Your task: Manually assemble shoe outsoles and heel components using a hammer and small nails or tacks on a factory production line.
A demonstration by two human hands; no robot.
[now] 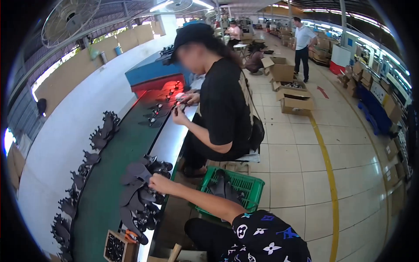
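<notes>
Reaching across the bench's near edge, the right hand [162,183] is curled against a pile of gray sole pieces [136,192]; its fingertips are hidden, so I cannot tell whether it grips 1. The pile overlaps the pale metal strip [163,142]. Bare green surface [98,192] separates it from the row of sole pieces [91,158] along the far edge. Near its lower end sits 1 wooden box [130,252].

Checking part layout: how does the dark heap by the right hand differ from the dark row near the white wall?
The heap is tightly piled; the row is strung out in small clusters. The heap lies at the green belt's near edge, the row along its far edge. Both are dark pieces.
</notes>
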